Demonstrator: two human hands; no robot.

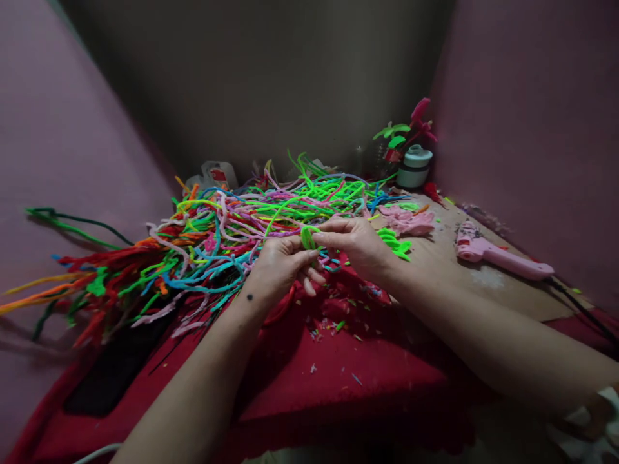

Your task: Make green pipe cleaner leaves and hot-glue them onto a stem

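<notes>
Both hands meet over the front of the table around a bright green pipe cleaner point(308, 238) bent into a small loop. My left hand point(285, 259) pinches it between thumb and fingers, its lower fingers curled loosely beneath. From the other side, my right hand point(355, 243) grips the loop with thumb and forefinger. A free end of the green stem arcs up to the left. Just behind the hands lies a big pile of many-coloured pipe cleaners point(232, 219). Several green looped shapes point(395, 243) rest beside my right hand.
A pink glue gun point(503, 254) with a black cord lies on a brown board point(464, 290) at right. A white-lidded jar point(414, 166) and pink-and-green pipe cleaner flowers point(411, 129) stand behind. A black flat object point(116, 367) and coloured scraps point(333, 322) lie on the red cloth point(367, 380).
</notes>
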